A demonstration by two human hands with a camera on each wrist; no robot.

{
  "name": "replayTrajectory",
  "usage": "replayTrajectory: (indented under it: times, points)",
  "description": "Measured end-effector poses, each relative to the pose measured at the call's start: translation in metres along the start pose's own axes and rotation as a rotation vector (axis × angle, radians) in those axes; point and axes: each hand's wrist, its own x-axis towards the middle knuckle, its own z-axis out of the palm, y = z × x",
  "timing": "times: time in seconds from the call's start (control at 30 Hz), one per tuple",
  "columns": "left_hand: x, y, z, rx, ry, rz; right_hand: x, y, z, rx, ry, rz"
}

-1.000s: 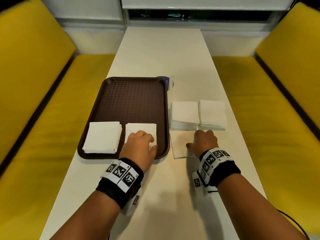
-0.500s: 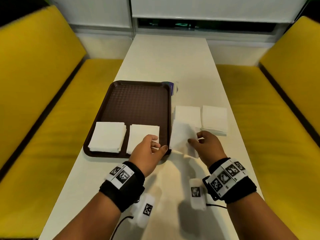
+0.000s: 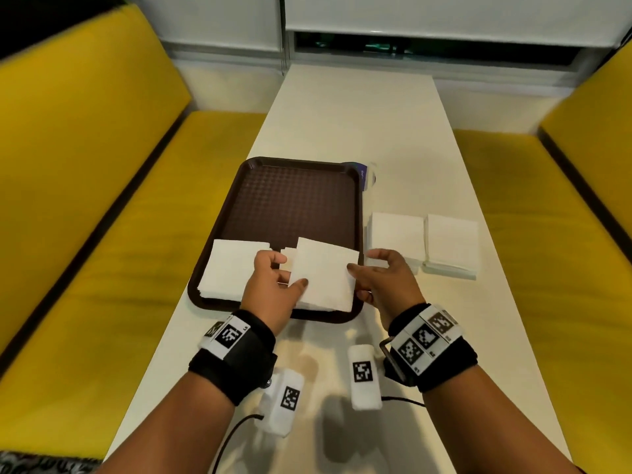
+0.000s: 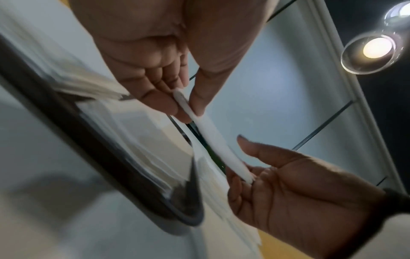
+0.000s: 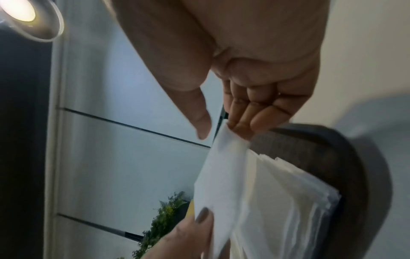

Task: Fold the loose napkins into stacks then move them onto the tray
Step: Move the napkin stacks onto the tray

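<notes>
Yellow benches (image 3: 85,159) flank the long white counter (image 3: 359,124). Between both grips hangs a folded napkin (image 3: 323,273), held nearly flat, its long axis running from one grip to the other. The left hand (image 3: 273,289) pinches its left edge between thumb and fingers; the right hand (image 3: 386,285) supports the opposite edge on its fingers, thumb lifted clear. Directly beneath sits the tray's right stack (image 5: 288,184); left of it another stack (image 3: 232,268) on the brown tray (image 3: 294,200). Right of the grips, two loose stacks (image 3: 424,241) lie on the counter.
</notes>
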Motion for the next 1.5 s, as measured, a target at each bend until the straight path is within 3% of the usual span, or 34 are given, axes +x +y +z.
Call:
replayTrajectory:
  times: [0.33, 0.63, 0.77, 0.93, 1.07, 1.17, 1.27, 1.5]
  points:
    - [0.017, -0.014, -0.005, 0.424, 0.032, 0.095, 0.04, 0.023, 0.026, -0.535, 0.078, -0.21]
    - [0.024, -0.022, -0.002, 0.602, 0.008, 0.106, 0.052, 0.026, 0.028, -0.678, 0.036, -0.186]
    - [0.016, -0.014, 0.001, 0.622, 0.06, 0.124, 0.048, 0.022, 0.023, -0.67, 0.011, -0.169]
    - [0.018, 0.022, 0.021, 0.642, 0.111, 0.25, 0.035, -0.011, -0.012, -0.571, 0.041, -0.214]
    - [0.029, 0.057, 0.057, 0.648, 0.026, 0.404, 0.046, -0.053, -0.064, -0.573, 0.087, -0.303]
    - [0.039, 0.077, 0.092, 0.712, -0.084, 0.486, 0.074, -0.079, -0.108, -0.734, 0.13, -0.342]
    - [0.052, 0.09, 0.121, 0.755, -0.158, 0.505, 0.106, -0.092, -0.144, -0.97, 0.144, -0.288]
    - [0.089, 0.1, 0.171, 0.959, -0.304, 0.428, 0.159, -0.089, -0.177, -1.403, -0.059, -0.138]
